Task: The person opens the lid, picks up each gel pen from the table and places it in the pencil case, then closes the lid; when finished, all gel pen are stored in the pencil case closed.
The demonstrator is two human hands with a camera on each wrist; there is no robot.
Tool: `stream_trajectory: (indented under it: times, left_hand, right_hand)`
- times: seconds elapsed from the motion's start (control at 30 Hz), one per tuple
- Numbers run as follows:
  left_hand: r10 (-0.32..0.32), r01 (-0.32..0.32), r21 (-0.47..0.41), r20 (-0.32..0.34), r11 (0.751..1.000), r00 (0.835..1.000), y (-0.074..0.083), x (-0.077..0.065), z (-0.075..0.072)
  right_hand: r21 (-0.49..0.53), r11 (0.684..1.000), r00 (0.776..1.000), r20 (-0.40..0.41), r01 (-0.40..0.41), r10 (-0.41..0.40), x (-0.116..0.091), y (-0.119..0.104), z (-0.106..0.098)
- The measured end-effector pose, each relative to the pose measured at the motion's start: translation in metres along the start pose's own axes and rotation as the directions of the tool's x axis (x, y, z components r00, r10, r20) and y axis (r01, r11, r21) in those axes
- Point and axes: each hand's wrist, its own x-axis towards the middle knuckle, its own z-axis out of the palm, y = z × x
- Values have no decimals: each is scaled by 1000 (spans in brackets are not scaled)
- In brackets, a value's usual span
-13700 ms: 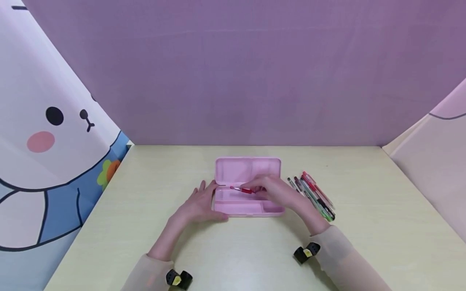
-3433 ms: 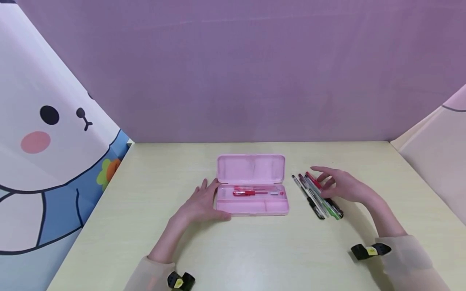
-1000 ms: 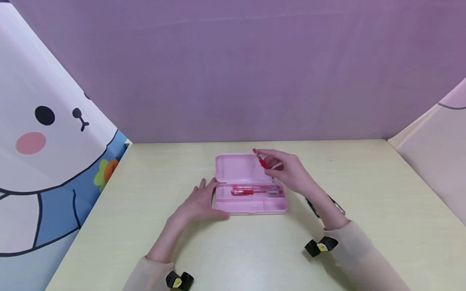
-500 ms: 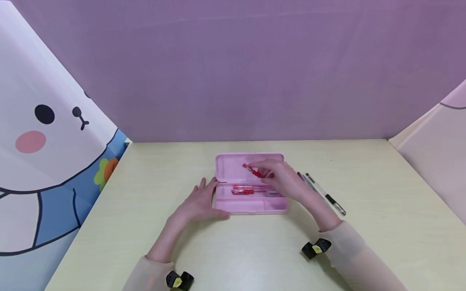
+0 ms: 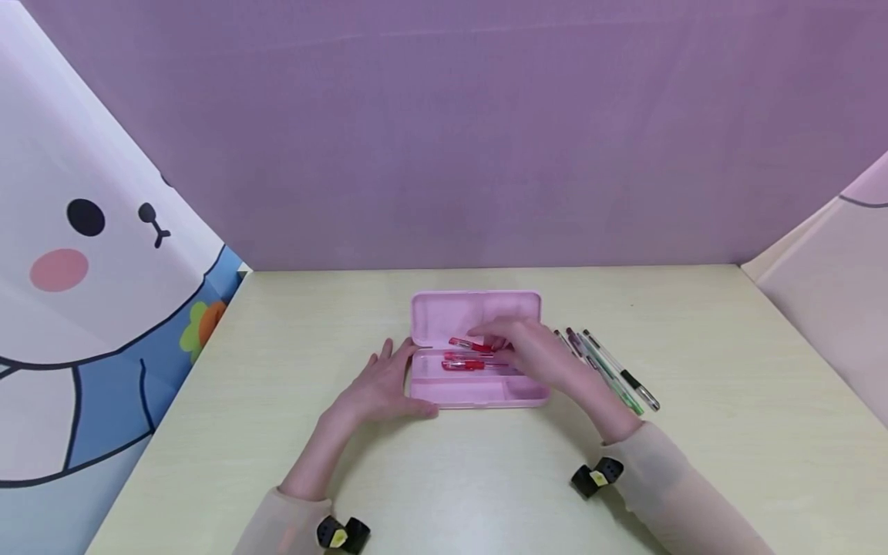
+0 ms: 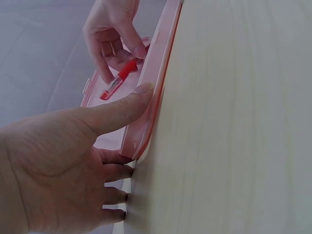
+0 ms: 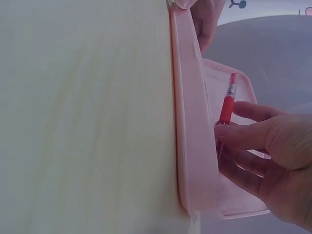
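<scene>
An open pink pencil case [image 5: 458,395] lies on the table, its lid [image 5: 444,312] folded back behind it. My left hand [image 5: 378,391] holds the case's left end, thumb on the front wall and fingers around the far side. My right hand [image 5: 530,351] pinches a red pen [image 5: 468,344] between thumb and fingers, tilted over the hinge. The right wrist view shows this pen [image 7: 227,108] above the case's long wall. Two more red pens [image 5: 463,366] lie side by side in the rear compartment, their right ends hidden by my right hand.
Several pens [image 5: 627,378] with black, green and purplish parts lie slanted on the table right of the case, partly behind my right forearm. The front compartment has a small divider near its right end. A purple cloth [image 5: 444,154] rises behind the table.
The rear compartment has gained two red pens since the first frame. Lately my right hand has brought another red pen from the loose pens and lowered it leftward; my left hand has stayed put.
</scene>
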Motion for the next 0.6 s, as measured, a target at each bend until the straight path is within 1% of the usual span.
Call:
stream_trajectory:
  times: [0.17,0.47,0.6]
  left_hand:
    - [-6,6,0,1,1000,1000,0,0,0]
    - [-17,17,-4,-3,1000,1000,0,0,-1]
    - [-17,17,-7,-3,1000,1000,1,-1,-1]
  right_hand:
    - [-7,1000,1000,27,-5,5,-1,-1,3]
    - [-4,1000,999,49,18,-18,-1,-2,3]
    - [-4,1000,998,59,15,-15,-1,-2,4]
